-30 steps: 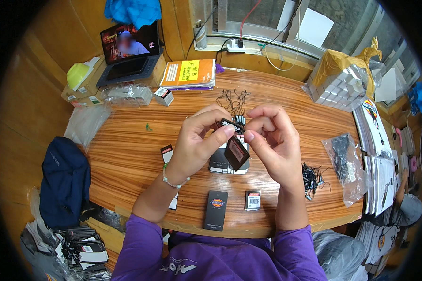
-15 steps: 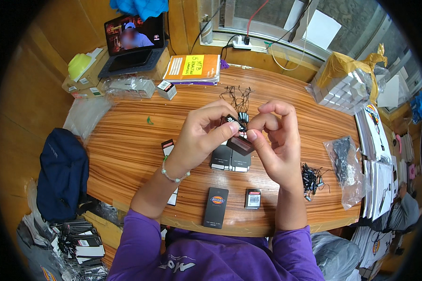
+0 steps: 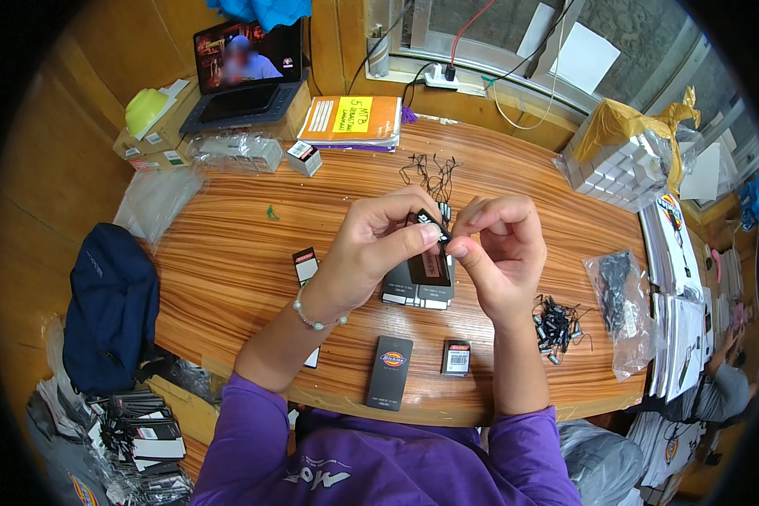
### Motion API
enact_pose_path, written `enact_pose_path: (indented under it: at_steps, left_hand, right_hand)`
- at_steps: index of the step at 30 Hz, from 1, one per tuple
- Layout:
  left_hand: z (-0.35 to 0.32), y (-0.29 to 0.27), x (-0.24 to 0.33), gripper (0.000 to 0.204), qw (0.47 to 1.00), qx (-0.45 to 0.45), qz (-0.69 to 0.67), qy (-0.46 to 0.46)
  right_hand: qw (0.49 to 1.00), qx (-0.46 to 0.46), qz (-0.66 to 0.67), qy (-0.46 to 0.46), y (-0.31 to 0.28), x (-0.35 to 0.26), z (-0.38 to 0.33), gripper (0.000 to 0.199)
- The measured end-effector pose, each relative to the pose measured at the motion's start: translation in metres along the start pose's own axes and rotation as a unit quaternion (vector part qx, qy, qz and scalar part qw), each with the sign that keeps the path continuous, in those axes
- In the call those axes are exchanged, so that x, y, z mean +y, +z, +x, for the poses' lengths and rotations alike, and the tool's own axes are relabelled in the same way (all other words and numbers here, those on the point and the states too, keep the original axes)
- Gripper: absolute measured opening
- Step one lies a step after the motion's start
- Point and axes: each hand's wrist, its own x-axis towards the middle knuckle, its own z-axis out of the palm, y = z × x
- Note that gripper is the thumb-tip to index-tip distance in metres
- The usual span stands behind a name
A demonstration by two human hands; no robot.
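Above the middle of the table, my left hand [image 3: 371, 240] is closed on dark hang tags [image 3: 432, 268] with white print near the thumb. Close beside it, my right hand [image 3: 504, 253] pinches thumb against forefinger at the tags' upper edge; whatever is between those fingertips is too small to make out. Under the hands lies a stack of grey-black tags [image 3: 401, 291], partly covered. Black cords [image 3: 430, 173] with small dark tips spread out just beyond my fingers. Nearer me lie a long dark tag [image 3: 389, 374] and a small tag with a white label [image 3: 456, 358].
A pile of black cord fasteners [image 3: 557, 329] and a plastic bag [image 3: 620, 312] lie to the right. Behind stand a wrapped box stack [image 3: 620, 160], an orange notebook [image 3: 312, 118] and a tablet [image 3: 249, 59]. A navy pouch [image 3: 110, 304] is at left.
The held tags have swung to hang more upright. My right fingers have curled in closer together at the tags' edge. The view has shifted slightly.
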Motion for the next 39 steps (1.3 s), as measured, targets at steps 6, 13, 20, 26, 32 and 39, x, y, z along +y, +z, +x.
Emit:
enact_pose_path:
  at_steps: [6,13,20,26,32,39]
  left_hand:
    - [0.000,0.001,-0.002,0.010,0.999,-0.014,-0.040,-0.010]
    - [-0.001,0.001,-0.001,0.012,0.999,-0.013,-0.033,-0.007]
    - [0.000,-0.003,0.000,0.011,1.000,-0.012,0.009,0.023]
    - [-0.001,-0.003,0.002,0.012,1.000,-0.013,0.021,-0.002]
    - [0.000,-0.005,0.000,0.013,1.000,-0.008,0.014,0.003]
    - [0.000,-0.001,-0.003,0.012,1.000,0.001,0.005,0.004]
  right_hand:
    - [0.999,0.012,0.009,0.029,0.000,0.003,0.001,0.022]
    - [0.999,-0.029,-0.019,0.023,-0.003,0.001,0.004,0.011]
    - [0.995,-0.061,0.015,0.073,-0.006,-0.005,0.007,0.008]
    - [0.993,-0.065,0.001,0.101,-0.007,-0.008,0.008,0.006]
    - [0.992,-0.032,-0.088,0.088,-0.001,-0.009,0.008,0.006]
    - [0.991,-0.018,-0.109,0.080,0.000,-0.009,0.008,0.006]
